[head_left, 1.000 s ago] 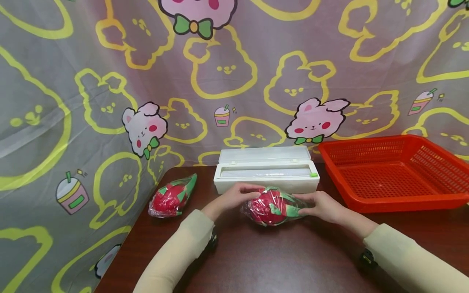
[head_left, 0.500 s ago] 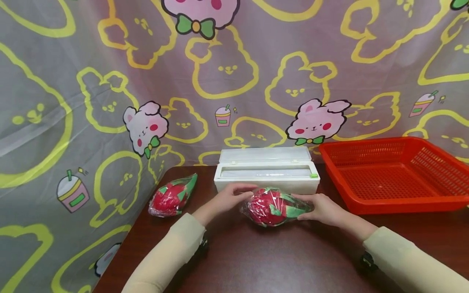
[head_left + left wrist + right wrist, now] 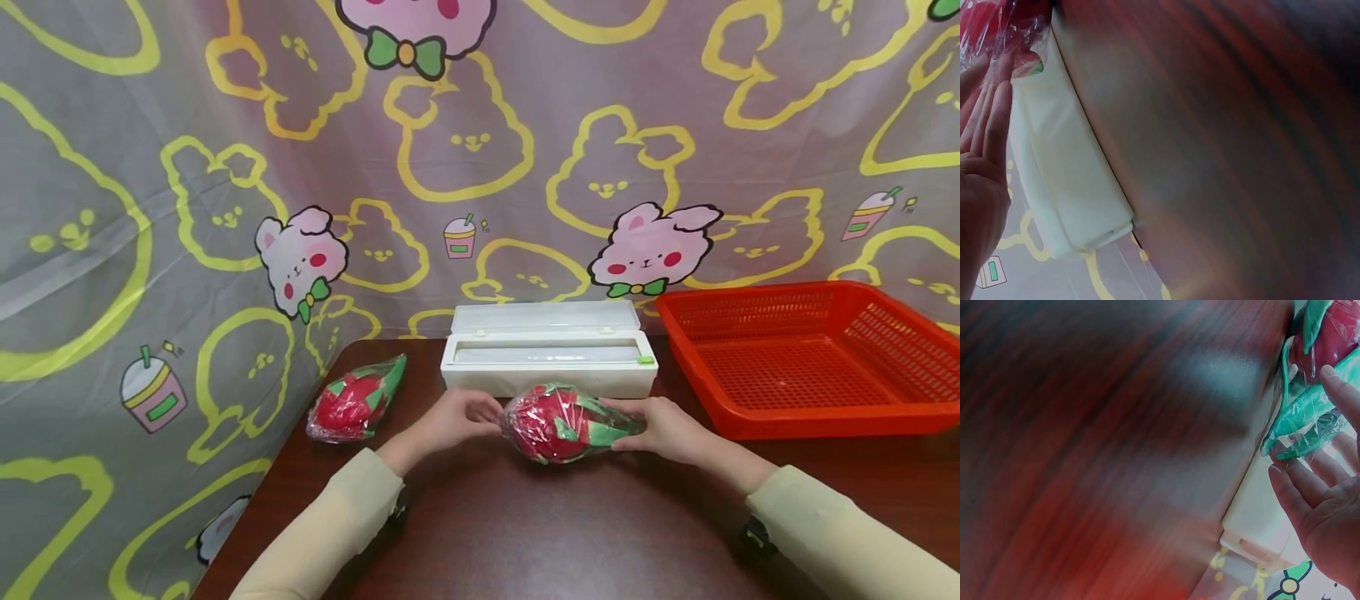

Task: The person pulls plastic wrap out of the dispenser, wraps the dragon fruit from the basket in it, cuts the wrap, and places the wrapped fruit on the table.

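Observation:
A dragon fruit [image 3: 551, 423], red with green leaf tips and wrapped in clear cling film, lies level just in front of a white cling film box [image 3: 551, 363]. My right hand [image 3: 663, 429] holds its green leafy end, thumb on the near side and fingers behind. At the opposite, rounded end is my left hand [image 3: 450, 423], its fingertips against the bunched film. The left wrist view shows those fingers [image 3: 999, 119] fairly straight beside the crinkled film. In the right wrist view the thumb [image 3: 1335, 384] lies along the wrapped leaves [image 3: 1310, 409].
Another film-wrapped dragon fruit [image 3: 352, 404] lies on the brown table [image 3: 555, 533] at the left. A red plastic basket [image 3: 832, 421] stands at the right. The box's lid [image 3: 546, 316] is up, near a patterned curtain [image 3: 510, 150].
My left hand has slid from the top of the dragon fruit leftward and down to its rounded end. The right hand keeps its hold on the leafy end, and the fruit stays nearly in place.

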Action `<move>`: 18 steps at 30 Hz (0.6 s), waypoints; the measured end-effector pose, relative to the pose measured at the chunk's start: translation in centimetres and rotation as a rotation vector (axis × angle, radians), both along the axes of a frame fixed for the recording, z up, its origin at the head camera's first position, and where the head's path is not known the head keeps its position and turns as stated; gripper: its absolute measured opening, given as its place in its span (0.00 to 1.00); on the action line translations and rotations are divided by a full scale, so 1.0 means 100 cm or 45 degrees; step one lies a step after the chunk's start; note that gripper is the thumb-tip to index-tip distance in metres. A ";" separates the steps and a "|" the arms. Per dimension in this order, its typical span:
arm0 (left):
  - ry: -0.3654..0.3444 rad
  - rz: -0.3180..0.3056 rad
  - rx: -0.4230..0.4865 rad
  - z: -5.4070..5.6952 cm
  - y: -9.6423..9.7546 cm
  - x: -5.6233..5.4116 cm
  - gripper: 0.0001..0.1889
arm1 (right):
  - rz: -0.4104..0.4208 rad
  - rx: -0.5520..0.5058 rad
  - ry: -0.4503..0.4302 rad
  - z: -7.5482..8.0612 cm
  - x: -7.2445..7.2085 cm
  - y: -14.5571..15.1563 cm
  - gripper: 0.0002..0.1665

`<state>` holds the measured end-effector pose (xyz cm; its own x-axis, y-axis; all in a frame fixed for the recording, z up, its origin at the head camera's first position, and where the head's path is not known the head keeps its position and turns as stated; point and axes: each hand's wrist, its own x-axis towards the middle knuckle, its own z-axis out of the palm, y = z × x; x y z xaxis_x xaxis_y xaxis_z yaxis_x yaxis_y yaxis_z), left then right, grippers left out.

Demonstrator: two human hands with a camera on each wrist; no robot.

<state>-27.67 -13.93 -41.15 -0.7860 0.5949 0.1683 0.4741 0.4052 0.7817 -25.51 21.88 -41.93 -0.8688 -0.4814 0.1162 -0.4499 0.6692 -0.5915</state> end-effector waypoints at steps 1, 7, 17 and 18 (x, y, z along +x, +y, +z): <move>0.012 0.016 0.002 0.000 0.002 0.000 0.07 | 0.001 -0.001 0.000 0.000 0.000 0.000 0.43; -0.010 0.085 0.116 0.000 0.012 0.001 0.10 | 0.003 -0.007 0.000 -0.001 0.000 0.000 0.43; -0.044 0.051 0.167 0.002 0.016 -0.002 0.08 | -0.013 -0.010 -0.006 -0.001 0.000 0.000 0.42; -0.046 0.063 0.143 0.003 0.016 -0.002 0.07 | -0.014 -0.009 -0.006 -0.001 -0.001 0.000 0.42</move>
